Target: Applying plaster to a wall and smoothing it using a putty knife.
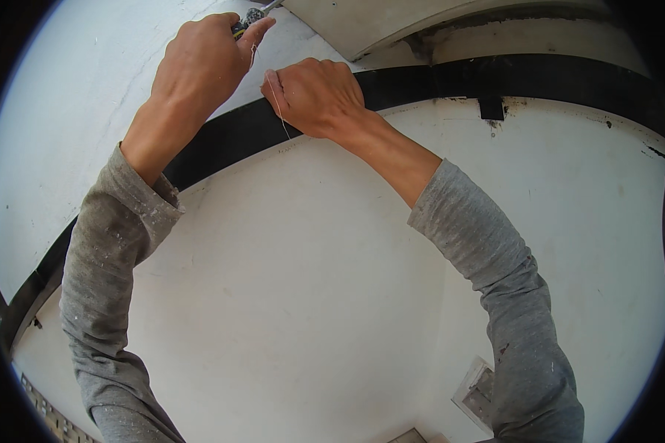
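Observation:
At the top, my left hand (203,63) is closed round the handle of what looks like a screwdriver (253,15), dark with a bit of yellow and a bare metal shaft. The shaft's tip is out of the picture. My right hand (318,96) is a closed fist against the black band (229,140), just right of the tool. Its fingers curl away from view, so what they hold is hidden. A thin pale thread (277,103) hangs across its thumb side, and another short strand shows at my left hand.
The black band runs in an arc between two pale surfaces, with a small black tab (491,108) below it. A pale panel (391,22) with a dirty edge juts in at the upper right. Lower down are a grey framed recess (479,391) and a woven-looking strip (48,413).

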Demonstrator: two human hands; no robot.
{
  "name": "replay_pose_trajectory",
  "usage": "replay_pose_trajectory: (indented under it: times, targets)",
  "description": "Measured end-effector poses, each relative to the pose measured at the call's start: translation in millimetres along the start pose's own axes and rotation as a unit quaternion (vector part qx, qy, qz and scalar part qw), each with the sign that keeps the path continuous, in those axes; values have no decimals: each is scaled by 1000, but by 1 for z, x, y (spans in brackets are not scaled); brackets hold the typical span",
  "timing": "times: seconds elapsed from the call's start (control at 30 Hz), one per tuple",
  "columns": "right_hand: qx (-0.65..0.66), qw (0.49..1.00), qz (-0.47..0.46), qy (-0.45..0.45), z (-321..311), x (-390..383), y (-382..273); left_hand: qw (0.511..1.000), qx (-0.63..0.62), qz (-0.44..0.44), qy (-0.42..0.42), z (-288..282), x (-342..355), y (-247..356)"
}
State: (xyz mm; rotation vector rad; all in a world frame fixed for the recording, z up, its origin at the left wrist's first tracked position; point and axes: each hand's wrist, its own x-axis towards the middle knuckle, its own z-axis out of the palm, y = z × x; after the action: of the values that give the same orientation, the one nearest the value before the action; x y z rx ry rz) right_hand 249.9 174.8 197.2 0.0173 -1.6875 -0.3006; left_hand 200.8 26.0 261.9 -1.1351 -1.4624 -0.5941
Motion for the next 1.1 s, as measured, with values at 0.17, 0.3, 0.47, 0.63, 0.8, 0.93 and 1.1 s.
replay_pose_trajectory:
  times: [0.17,0.3,0.47,0.63,0.8,0.93,1.1]
  targets:
    - [-7,1000,-5,16,0,0,-3,998,40,27,27,-1,-3,0]
    - [1,1000,7,10,-3,0,-5,993,46,60,87,12,1,-16]
    - [5,999,6,32,-5,-2,-3,971,142,145,128,20,8,-28]
    - [7,1000,13,4,-3,1,-5,997,-33,73,-17,3,22,-42]
    - [-15,1000,5,-3,-7,-3,-2,961,-229,-28,-155,-34,19,-18]
    - [-14,1000,10,-6,-7,0,-6,949,-257,-38,-177,-33,16,-10]
    - [-36,999,26,-26,-4,0,-7,971,-128,-67,-190,-25,13,1]
